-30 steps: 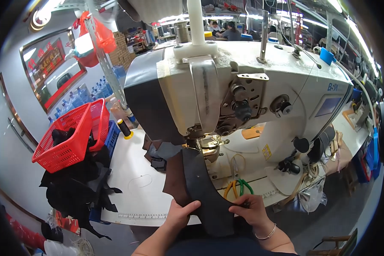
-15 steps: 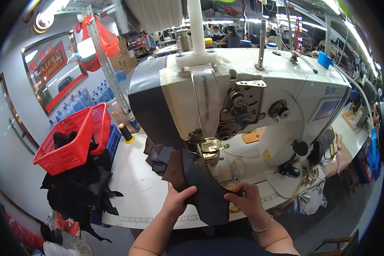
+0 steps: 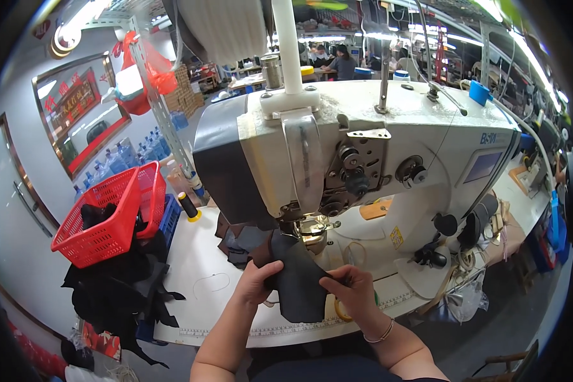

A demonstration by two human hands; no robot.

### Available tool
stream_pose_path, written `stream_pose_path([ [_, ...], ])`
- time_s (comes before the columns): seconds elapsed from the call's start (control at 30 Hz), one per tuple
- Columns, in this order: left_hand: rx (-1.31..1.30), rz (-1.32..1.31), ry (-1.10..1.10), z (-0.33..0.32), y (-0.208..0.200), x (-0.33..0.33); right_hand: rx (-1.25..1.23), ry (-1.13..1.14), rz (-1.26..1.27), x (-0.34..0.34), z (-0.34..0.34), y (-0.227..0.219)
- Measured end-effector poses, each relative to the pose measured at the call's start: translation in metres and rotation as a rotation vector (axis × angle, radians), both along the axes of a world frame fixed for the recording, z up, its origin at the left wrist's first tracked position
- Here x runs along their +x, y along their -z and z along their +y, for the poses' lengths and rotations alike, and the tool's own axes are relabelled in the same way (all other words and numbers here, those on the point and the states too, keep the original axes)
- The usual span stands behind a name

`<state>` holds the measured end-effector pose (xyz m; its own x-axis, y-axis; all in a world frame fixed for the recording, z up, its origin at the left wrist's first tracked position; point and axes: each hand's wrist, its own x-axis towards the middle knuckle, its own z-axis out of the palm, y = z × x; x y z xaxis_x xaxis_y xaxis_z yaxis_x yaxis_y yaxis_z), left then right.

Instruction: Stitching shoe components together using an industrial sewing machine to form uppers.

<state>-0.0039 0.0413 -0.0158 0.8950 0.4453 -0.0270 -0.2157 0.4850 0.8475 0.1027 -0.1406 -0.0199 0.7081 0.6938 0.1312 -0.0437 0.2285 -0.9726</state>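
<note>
A dark grey leather-like piece (image 3: 299, 286) lies under the needle area (image 3: 309, 230) of a white industrial sewing machine (image 3: 254, 146), its lower end hanging toward me. My left hand (image 3: 259, 280) grips the left edge, thumb on top and fingers hidden beneath. At the right edge my right hand (image 3: 353, 290) pinches the piece between thumb and fingers. Several more dark and brown cut pieces (image 3: 242, 240) lie on the white table left of the needle. Partly behind my right hand sits a round yellow-and-green item (image 3: 342, 311), whose kind I cannot make out.
Red plastic baskets (image 3: 99, 219) with black pieces stand at the left, above a heap of black scraps (image 3: 118, 293). A black thread spool (image 3: 188, 206) stands on the table. A measuring tape (image 3: 235, 333) runs along its front edge. Black tools (image 3: 430, 256) lie on the right. People sit farther back.
Both hands have shifted slightly left and upward with the leather piece, toward the needle. Less of the brown layer shows at its left edge. The view has tilted a little.
</note>
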Motion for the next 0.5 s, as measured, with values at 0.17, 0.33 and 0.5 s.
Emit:
stream_pose_path([
  [0.17,-0.081,-0.063,0.126,0.016,0.004,0.009,0.093,0.025,0.003,-0.002,0.013,0.004],
  [0.33,-0.155,-0.035,0.182,0.038,0.013,0.016,-0.037,0.106,-0.158,-0.008,0.026,-0.013],
  [0.5,0.478,0.205,-0.463,0.037,0.032,0.008,0.028,0.164,-0.263,-0.005,0.033,-0.007],
])
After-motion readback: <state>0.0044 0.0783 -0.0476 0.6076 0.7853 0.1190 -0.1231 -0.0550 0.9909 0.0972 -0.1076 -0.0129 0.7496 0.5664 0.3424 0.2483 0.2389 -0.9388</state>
